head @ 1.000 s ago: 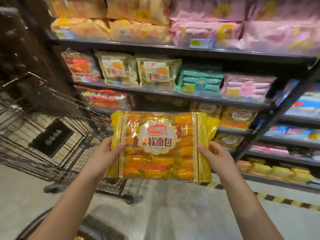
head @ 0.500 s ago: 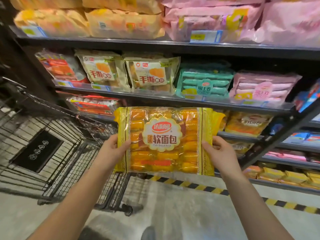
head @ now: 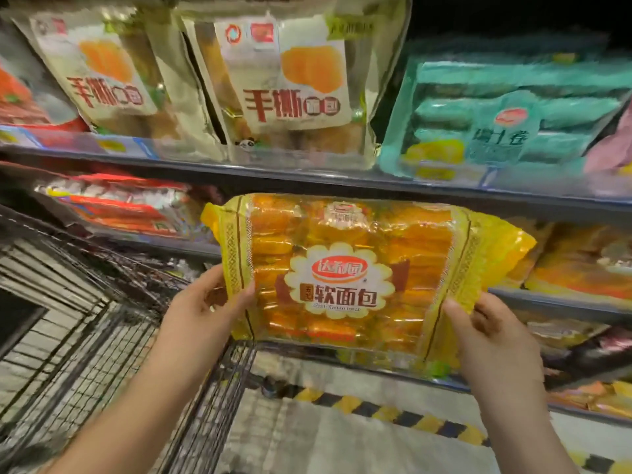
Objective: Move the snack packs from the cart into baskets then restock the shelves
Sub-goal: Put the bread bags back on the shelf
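Observation:
I hold a large yellow soft-bread pack flat-faced toward me, its top tilted in toward the shelves. My left hand grips its left edge, thumb on the front. My right hand grips the lower right edge the same way. The pack hovers at the front of a lower shelf, where matching yellow packs lie to the right. The wire cart stands at my left, below the pack.
The shelf above carries beige bread bags, a teal pack and red packs. Red-orange packs lie at left on the lower shelf. Yellow-black floor tape runs along the shelf base.
I have stepped closer to the shelves, which now fill the view. The yellow pack has moved forward and up toward the lower shelf, still held by both hands.

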Demonstrator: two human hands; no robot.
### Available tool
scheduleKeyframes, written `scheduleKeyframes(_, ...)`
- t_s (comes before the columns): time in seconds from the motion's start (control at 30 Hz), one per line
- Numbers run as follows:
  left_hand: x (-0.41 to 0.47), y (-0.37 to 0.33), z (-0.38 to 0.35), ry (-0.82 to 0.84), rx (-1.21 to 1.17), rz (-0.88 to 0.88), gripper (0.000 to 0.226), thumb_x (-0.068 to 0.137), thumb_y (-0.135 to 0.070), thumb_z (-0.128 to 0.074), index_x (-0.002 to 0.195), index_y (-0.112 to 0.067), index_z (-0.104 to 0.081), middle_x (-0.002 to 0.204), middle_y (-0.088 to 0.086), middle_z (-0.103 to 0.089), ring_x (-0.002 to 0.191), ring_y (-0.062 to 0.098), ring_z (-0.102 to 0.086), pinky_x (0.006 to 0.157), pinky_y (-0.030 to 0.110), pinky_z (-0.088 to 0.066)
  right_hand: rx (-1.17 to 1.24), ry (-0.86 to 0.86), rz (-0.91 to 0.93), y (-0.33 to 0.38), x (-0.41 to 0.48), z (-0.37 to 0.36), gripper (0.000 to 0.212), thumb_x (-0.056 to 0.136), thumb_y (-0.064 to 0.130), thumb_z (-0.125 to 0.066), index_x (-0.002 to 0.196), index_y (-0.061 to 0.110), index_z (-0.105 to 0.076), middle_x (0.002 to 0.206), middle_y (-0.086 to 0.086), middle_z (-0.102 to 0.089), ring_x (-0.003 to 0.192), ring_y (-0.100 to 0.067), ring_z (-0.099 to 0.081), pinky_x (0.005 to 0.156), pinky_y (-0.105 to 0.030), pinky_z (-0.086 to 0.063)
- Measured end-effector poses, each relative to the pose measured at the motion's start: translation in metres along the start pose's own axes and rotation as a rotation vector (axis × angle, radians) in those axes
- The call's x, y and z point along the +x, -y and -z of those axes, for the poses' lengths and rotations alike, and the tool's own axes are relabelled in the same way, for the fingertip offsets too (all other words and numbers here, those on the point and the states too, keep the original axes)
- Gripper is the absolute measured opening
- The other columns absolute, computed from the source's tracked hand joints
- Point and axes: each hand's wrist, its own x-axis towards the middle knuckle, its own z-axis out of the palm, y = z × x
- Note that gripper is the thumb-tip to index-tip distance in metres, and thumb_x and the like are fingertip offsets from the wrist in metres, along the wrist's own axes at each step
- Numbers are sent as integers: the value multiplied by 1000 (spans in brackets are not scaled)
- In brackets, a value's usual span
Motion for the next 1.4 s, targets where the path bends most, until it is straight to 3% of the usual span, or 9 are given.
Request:
scheduleKeyframes(0.03, 6, 7, -6, -21, 3, -27, 21, 92, -27, -74, 95, -47, -71, 91, -33, -73, 86, -12, -67, 66, 9, -49, 18, -20, -5, -8, 7, -5, 52, 94, 49, -63, 112, 8, -36, 89, -1, -45, 86, -19, -47, 72, -44, -45)
scheduleKeyframes(0.07, 11, 14, -12, -37, 1, -53, 22, 92, -24, -74, 96, -45, -72, 91, -32, -74, 86, -11, -68, 66, 5, -49, 31, -42, 2, -18, 16, -10, 47, 93, 49, -65, 87, 9, -42, 97, -5, -50, 94, -20, -50, 82, -49, -47)
scheduleKeyframes(0.2, 28, 36, -33, -38, -125, -69, 25, 93, -8, -71, 107, -28, -76, 100, -17, -79, 97, -2, -73, 82, 12, -54, 96, -131, 52, -37, 32, -25, 23, 89, 46, -71, 100, 27, -65, 128, -4, -55, 111, -16, -56, 100, -44, -47)
scheduleKeyframes(0.43, 47, 55, -48, -100, -111, -92, 20, 95, -17, -70, 108, -32, -75, 94, -19, -79, 88, -3, -74, 75, 23, -51, 44, -124, 176, -59, 44, -53, 48, 88, 55, -61, 113, 15, -68, 119, 0, -59, 108, -18, -60, 91, -37, -45)
scheduleKeyframes(0.57, 56, 62, -46, -118, -120, -138, 17, 96, -18, -71, 108, -28, -74, 95, -20, -78, 89, -5, -73, 79, 15, -53, 4, -157, 319, -54, 48, -63, 23, 96, 41, -61, 90, 18, -63, 98, -4, -59, 89, -14, -52, 70, -10, -37)
scheduleKeyframes(0.7, 66, 68, -42, -114, -105, -172, 18, 96, -18, -71, 111, -26, -74, 99, -19, -78, 92, -5, -72, 69, 1, -47, 17, -217, 416, -53, 54, -76, 30, 97, 36, -62, 109, 11, -72, 109, -6, -64, 91, -13, -52, 82, -33, -45)
scheduleKeyframes(0.97, 80, 69, -36, -142, -156, -199, 34, 91, -25, -76, 124, -23, -65, 92, -27, -72, 90, -16, -65, 68, -1, -46, 133, -260, 432, -44, 50, -87, 31, 99, 26, -61, 71, 21, -48, 87, -4, -48, 75, -12, -43, 65, -6, -34)
scheduleKeyframes(1.13, 86, 62, -37, -197, -203, -217, 28, 93, -19, -74, 118, -21, -60, 97, -17, -74, 101, -9, -67, 70, 2, -48, 237, -297, 485, -33, 44, -95, 17, 100, 18, -61, 85, 26, -59, 103, -9, -57, 89, -9, -53, 76, -2, -35)
scheduleKeyframes(1.4, 107, 65, -45, -214, -267, -156, 33, 92, -16, -77, 116, -30, -59, 96, -25, -75, 91, -12, -68, 78, 9, -47, 305, -196, 438, -36, 62, -115, 12, 101, 29, -62, 94, 38, -65, 108, -1, -62, 101, -14, -59, 90, -23, -41)
